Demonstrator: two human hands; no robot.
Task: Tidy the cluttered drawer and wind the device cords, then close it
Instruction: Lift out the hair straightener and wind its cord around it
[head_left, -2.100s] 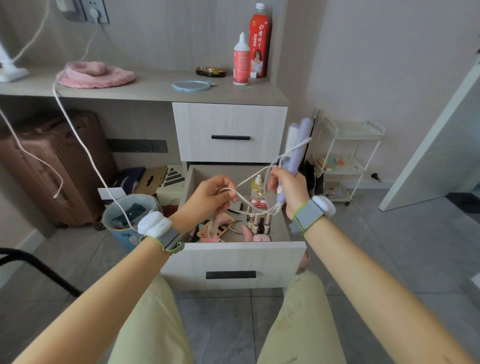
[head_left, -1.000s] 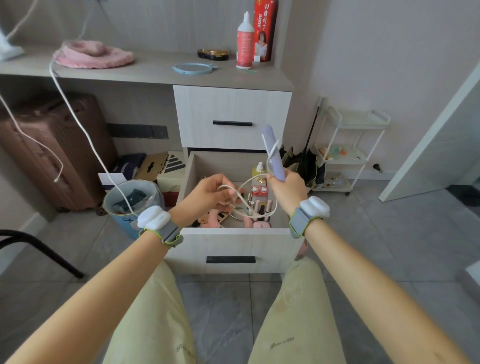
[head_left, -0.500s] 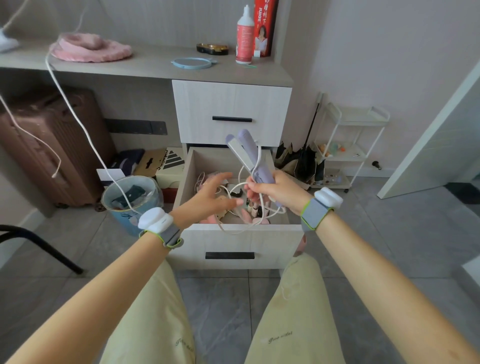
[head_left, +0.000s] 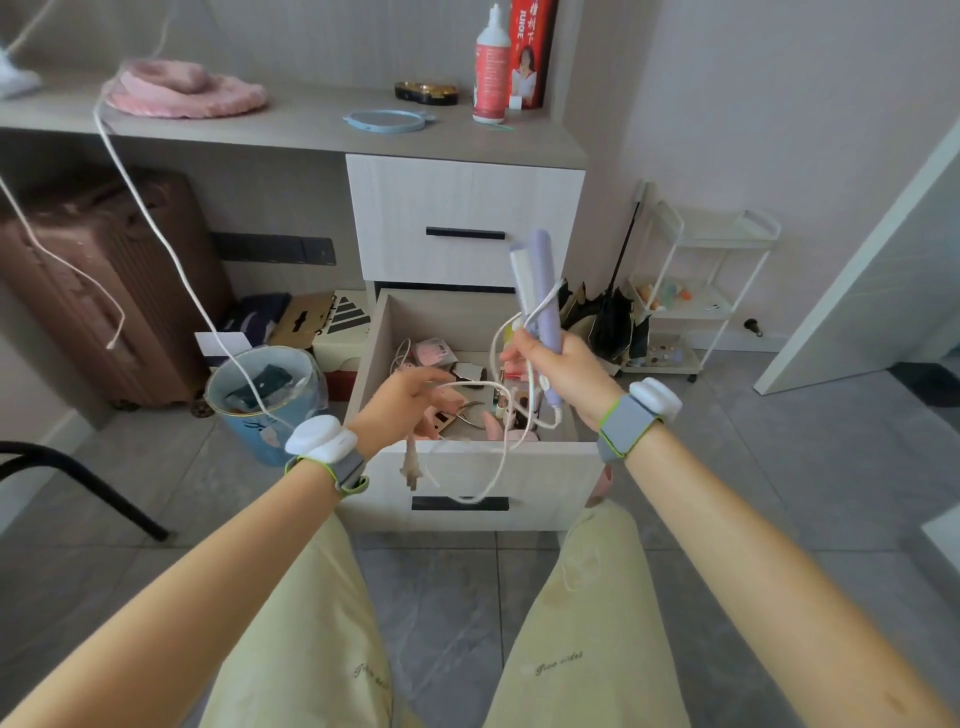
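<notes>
Right hand grips the lilac hair straightener by its lower end, upright over the open drawer, tip leaning slightly left. Its white cord leaves the base, takes a turn up the body, then crosses to the left hand, whose fingers are curled round it. Plug dangles below that hand; a slack loop droops across the drawer front. Drawer interior: jumble of pink items, small bottles, clippers. Upper drawer closed. Desk above carries a pink cushion, blue ring, white bottle. Brown suitcase under the desk, blue bin on grey tile floor, white trolley by the right wall.
</notes>
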